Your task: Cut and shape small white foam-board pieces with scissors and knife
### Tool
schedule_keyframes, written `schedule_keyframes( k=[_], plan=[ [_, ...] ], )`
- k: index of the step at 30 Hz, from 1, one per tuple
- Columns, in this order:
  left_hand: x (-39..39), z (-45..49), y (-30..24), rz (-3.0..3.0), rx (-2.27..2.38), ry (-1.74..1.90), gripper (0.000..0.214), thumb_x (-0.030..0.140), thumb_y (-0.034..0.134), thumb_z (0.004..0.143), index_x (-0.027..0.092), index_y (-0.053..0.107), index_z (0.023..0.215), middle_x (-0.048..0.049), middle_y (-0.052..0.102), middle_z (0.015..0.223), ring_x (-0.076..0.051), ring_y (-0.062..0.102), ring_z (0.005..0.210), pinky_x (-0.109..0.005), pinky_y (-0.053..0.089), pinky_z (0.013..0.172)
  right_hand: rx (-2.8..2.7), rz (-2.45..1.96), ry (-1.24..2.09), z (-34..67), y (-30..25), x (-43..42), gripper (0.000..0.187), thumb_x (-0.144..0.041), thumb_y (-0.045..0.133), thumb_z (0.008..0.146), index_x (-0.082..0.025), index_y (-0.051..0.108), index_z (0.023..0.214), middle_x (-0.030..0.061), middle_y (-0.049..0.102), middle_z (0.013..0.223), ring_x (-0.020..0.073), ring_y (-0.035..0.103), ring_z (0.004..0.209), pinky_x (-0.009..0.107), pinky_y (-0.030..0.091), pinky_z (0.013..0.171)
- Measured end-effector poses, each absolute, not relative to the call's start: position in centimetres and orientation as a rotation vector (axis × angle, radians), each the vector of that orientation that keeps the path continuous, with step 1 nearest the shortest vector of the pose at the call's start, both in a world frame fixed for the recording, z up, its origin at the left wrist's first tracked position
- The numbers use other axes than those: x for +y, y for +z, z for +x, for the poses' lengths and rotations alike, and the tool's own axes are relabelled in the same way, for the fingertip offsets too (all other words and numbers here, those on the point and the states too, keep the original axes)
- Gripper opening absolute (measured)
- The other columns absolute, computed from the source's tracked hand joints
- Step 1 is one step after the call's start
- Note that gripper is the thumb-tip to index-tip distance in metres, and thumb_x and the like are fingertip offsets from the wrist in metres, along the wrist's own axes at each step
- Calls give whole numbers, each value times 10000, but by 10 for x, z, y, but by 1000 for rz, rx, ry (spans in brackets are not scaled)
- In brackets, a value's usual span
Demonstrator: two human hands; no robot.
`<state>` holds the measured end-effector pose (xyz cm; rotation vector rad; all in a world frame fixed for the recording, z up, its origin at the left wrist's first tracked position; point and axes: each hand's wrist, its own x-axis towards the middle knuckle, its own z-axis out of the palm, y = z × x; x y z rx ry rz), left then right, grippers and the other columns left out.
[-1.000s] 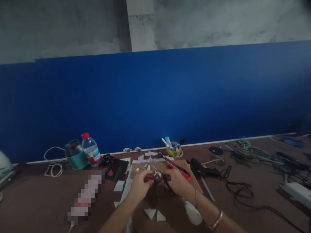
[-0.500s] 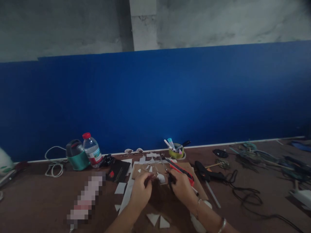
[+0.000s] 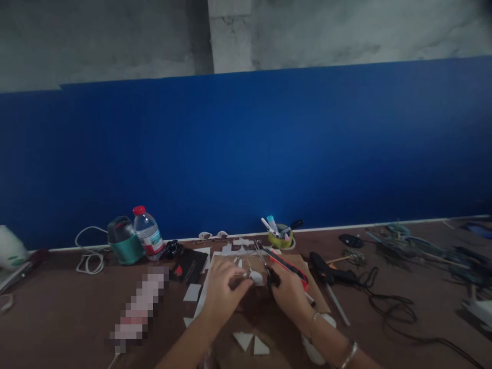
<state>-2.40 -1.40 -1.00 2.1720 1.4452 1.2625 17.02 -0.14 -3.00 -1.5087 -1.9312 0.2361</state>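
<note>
My right hand [image 3: 290, 292] is wrapped round the dark handles of a pair of scissors [image 3: 262, 254], whose thin blades point up and to the left, away from me. My left hand [image 3: 223, 289] is opposite, thumb and fingers apart, its thumb reaching to the edge of a small white cut piece [image 3: 256, 278]. Whether the thumb touches that piece I cannot tell. Under both hands lies a brown cardboard sheet [image 3: 317, 289] with white paper below its left side. A red and black utility knife [image 3: 286, 266] lies just beyond my right hand.
White scraps [image 3: 243, 340] lie in front and to the left. At the back stand a bottle [image 3: 149, 236], a teal container [image 3: 126, 248] and a yellow-green tape roll [image 3: 280, 240] holding pens. Rightward are a glue gun [image 3: 332, 271], its black cord [image 3: 388, 307] and tangled strands [image 3: 407, 246].
My left hand's thumb and fingers have spread from a pinch, and the thumb has moved right towards the white piece. The right hand keeps the scissors. The view has shifted slightly.
</note>
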Motion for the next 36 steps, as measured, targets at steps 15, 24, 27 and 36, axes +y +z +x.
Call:
schedule_keyframes(
  k=[15,24,27,36],
  plan=[
    [-10,-27,-4,2257,1503,1159,102,203,608,791,203,658,703,-37,665,823,-222,556,901,-357,399,813,-1796,-1382,115,170,-35,2,288,-184,494,753,-177,611,1016,87,722,906,225,674,811,296,505,719],
    [7,-32,1,2220,1544,979,68,141,645,696,199,664,666,-44,677,771,-233,577,862,-365,433,809,-1779,-1303,162,175,-40,7,276,-218,472,779,-159,604,1015,108,709,937,238,662,852,330,501,770],
    [-5,-37,20,2248,1557,944,52,152,631,713,202,645,719,-41,664,806,-235,560,885,-358,428,790,-1775,-1338,177,175,-37,6,279,-218,474,769,-159,608,1006,96,715,872,225,663,776,307,500,718],
    [-85,-79,26,2595,1135,235,310,311,769,655,221,612,907,-17,621,910,-209,509,893,-315,360,754,-1798,-1351,193,173,-36,6,234,-271,479,793,-158,600,959,80,706,795,204,650,673,277,486,646]
  ],
)
